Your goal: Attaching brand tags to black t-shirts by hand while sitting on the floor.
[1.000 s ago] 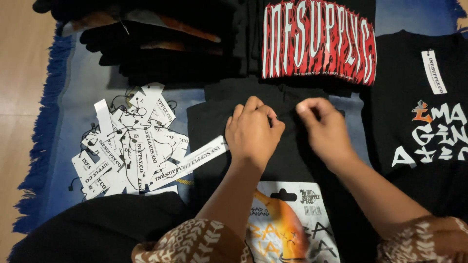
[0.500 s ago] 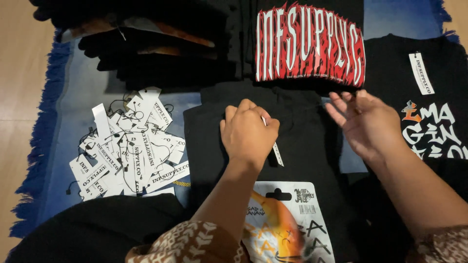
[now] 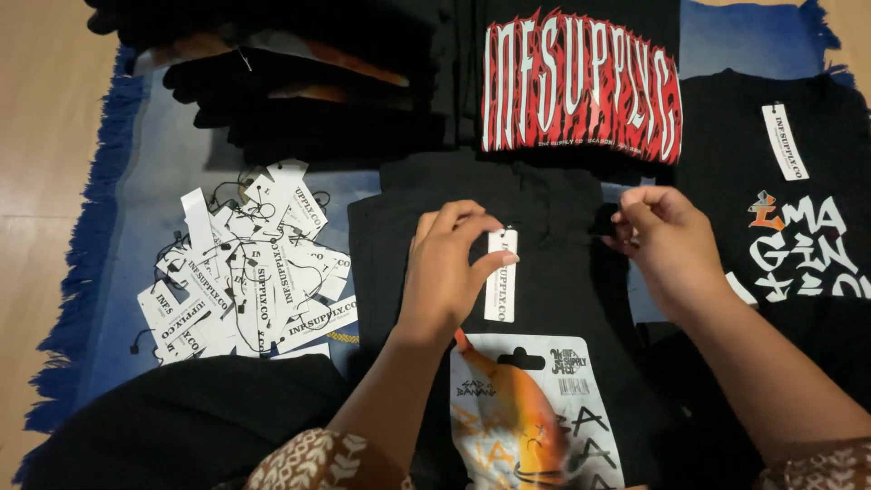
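The left hand [image 3: 451, 272] pinches a white hang tag [image 3: 501, 275] between thumb and fingertips, gripping its upper part, and the tag lies upright on a folded black shirt [image 3: 553, 272] at the middle of the blue fringed rug [image 3: 145, 181]. The right hand [image 3: 667, 245] is curled closed over the shirt's right edge, fingertips pressed together; what they pinch, if anything, is too small to tell. A heap of loose white tags with black strings [image 3: 240, 263] lies on the rug just left of the shirt, toward the rug's left edge. A black shirt with red flame lettering [image 3: 581, 86] sits at the far edge, beside a stack of dark folded clothes [image 3: 299, 82]. At the right edge lies a tagged black shirt with white and orange print [image 3: 798, 236]. An orange printed package [image 3: 535, 417] rests at the near edge
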